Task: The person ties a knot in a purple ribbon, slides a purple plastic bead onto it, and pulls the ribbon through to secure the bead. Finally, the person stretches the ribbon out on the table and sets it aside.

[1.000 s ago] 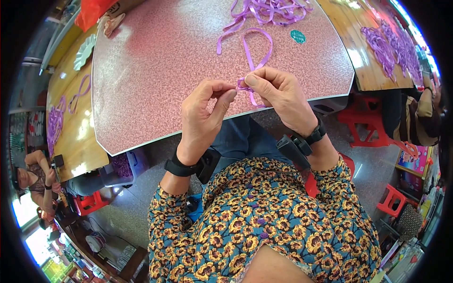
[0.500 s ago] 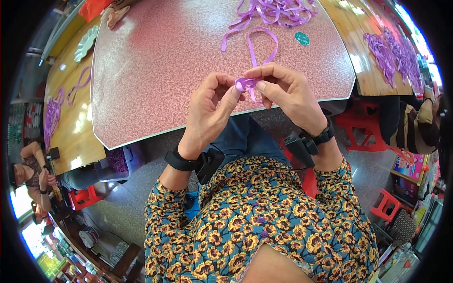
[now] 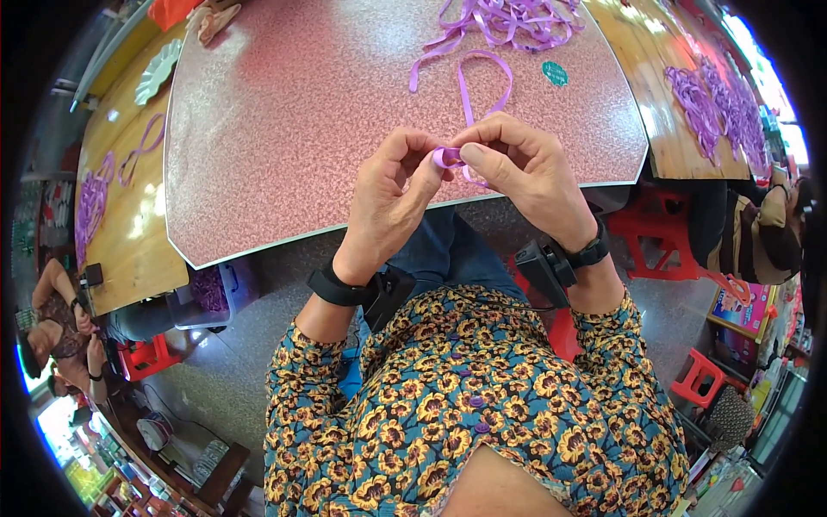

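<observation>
Ribbon (image 3: 440, 158), one purple strand, is curling into a small fold directly between the fingertips, with one large loop lying beyond them on the pink desk (image 3: 276, 172). The left hand (image 3: 389, 191) is pinching the fold's left side, its grip closed down to thumb and forefinger. The right hand (image 3: 532, 177) is holding the right side, its grip also closing thumb against forefinger on the strand, while its other fingers are curling underneath. Two black wristbands (image 3: 336, 289) are circling the wrists, one on each, both carrying a black box. Farther up the desk, one tangled purple pile (image 3: 525, 26) is resting near the far edge, and one round green sticker (image 3: 555, 74) is showing to the right of the loop. Two wooden desks are flanking the pink one: the left wooden desk (image 3: 155, 246) is bearing one pale scalloped dish (image 3: 158, 72), one looped purple strand (image 3: 138, 155) and one purple bundle (image 3: 93, 198); the right wooden desk (image 3: 650, 95) is carrying purple heaps (image 3: 702, 108), too merged for counting. At least three red stools (image 3: 646, 228) are standing around.
</observation>
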Motion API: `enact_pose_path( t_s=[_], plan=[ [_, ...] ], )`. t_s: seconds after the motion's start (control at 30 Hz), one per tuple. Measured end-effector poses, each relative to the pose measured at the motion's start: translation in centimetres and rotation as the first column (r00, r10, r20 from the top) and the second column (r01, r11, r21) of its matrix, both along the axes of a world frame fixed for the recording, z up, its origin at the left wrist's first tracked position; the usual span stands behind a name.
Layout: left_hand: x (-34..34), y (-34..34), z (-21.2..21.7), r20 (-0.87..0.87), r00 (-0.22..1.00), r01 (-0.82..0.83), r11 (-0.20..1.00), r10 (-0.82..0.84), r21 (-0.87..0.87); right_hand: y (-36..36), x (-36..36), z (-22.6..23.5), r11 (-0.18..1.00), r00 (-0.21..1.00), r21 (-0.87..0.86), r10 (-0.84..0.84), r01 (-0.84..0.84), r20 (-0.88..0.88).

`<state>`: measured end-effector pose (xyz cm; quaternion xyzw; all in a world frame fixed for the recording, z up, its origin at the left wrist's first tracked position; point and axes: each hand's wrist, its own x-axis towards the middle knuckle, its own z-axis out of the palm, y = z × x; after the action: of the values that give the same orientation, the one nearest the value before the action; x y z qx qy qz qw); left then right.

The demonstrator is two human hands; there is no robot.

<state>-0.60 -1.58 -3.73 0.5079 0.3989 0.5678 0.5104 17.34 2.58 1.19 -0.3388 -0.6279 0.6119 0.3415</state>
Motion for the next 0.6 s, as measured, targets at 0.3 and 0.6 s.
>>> enact_pose_path(
  t_s=[0.3,0.6],
  plan=[
    [0.4,-0.3,0.0,0.070,0.997,0.021,0.999,-0.018,-0.047,-0.2,0.4,0.0,0.998,0.998,0.066,0.021,-0.025,0.060],
    [0.7,-0.2,1.8,0.168,0.986,0.013,1.000,-0.013,0.002,0.6,-0.1,2.4,0.914,0.971,0.406,-0.079,-0.020,0.226]
  ],
)
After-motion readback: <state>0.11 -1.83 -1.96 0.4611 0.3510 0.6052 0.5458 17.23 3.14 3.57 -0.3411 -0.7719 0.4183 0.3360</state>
